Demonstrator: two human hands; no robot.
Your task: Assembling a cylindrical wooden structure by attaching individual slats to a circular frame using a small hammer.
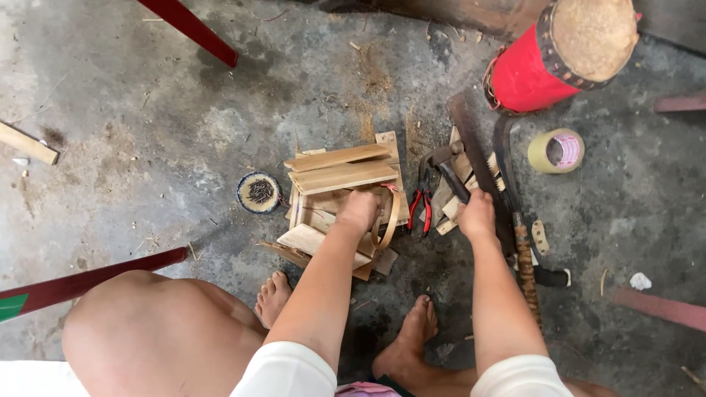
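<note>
Beside frame [342, 198] edge, perhaps hammer [452, 176]

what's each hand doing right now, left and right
Left hand: closed, pressing down on the small wooden slat frame.
Right hand: closed around the hammer handle.
</note>
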